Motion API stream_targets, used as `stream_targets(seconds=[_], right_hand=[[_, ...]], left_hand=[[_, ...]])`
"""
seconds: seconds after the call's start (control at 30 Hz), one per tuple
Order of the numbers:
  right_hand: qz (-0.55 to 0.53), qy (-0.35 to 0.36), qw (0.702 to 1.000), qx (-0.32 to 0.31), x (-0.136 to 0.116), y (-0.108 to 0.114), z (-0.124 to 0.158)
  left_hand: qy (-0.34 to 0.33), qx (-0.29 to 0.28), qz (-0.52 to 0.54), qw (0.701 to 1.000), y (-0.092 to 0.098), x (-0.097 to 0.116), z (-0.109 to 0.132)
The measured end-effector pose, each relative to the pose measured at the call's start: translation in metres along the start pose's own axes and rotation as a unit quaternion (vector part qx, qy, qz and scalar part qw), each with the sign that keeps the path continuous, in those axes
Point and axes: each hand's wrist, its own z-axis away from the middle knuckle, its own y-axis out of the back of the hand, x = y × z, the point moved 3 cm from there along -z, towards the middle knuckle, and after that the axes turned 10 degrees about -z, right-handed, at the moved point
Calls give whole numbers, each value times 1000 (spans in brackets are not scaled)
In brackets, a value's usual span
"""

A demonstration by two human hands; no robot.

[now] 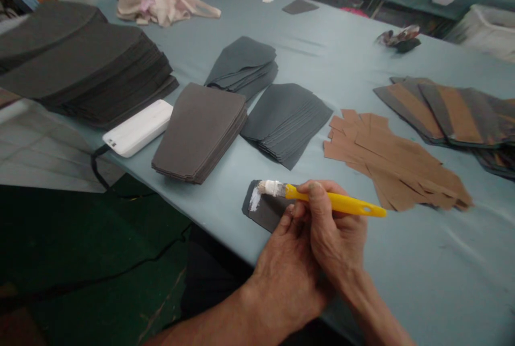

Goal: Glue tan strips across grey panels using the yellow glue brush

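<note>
Near the centre of the near edge, the right hand (pixel 333 233) is gripping a yellow-handled brush (pixel 338 202) in a closed hold, its thumb lying along the handle. This hold is angling the white-tipped bristles (pixel 270 188) down onto a dark grey cut piece (pixel 267 212), which is lying flat on the blue-grey cloth-covered surface (pixel 362 67), just in from the surface's near edge. A white paste streak (pixel 254 199) is showing along the piece's left end. The left hand (pixel 285 287) is staying low beside it, with half-curled fingers (pixel 286 222) touching the piece, apparently steadying it against the brush; whether they are gripping it, the view cannot settle.

Just beyond, a brownish-grey stack (pixel 199 131) and a darker stack (pixel 285 120) are sitting side by side, leaving the hands working room in front. To the right, the brush handle is pointing toward loose tan cut pieces (pixel 394 161), stopping just short of them. A white power bank (pixel 137 127) with a black cable (pixel 96 166) is lying at the left edge, beside tall dark stacks (pixel 88 67). Farther right, tan-backed dark pieces (pixel 442 112) are overlapping, while pale fabric scraps (pixel 161 0) are heaped at the far left.
</note>
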Motion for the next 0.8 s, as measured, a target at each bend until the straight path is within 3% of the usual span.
stream_targets(seconds=[0.23,0.47,0.67,0.8], right_hand=[[2,52,995,-83,-7,0,-1],[30,97,983,-153,-16,-5,-8],[64,131,984,-101,-14,9,0],[46,109,993,-26,-14,34,6]], left_hand=[[-18,53,-22,998,1,0,1],[-45,23,-14,999,0,2,3],[18,31,65,997,-8,1,7],[34,-21,90,995,-15,-1,10]])
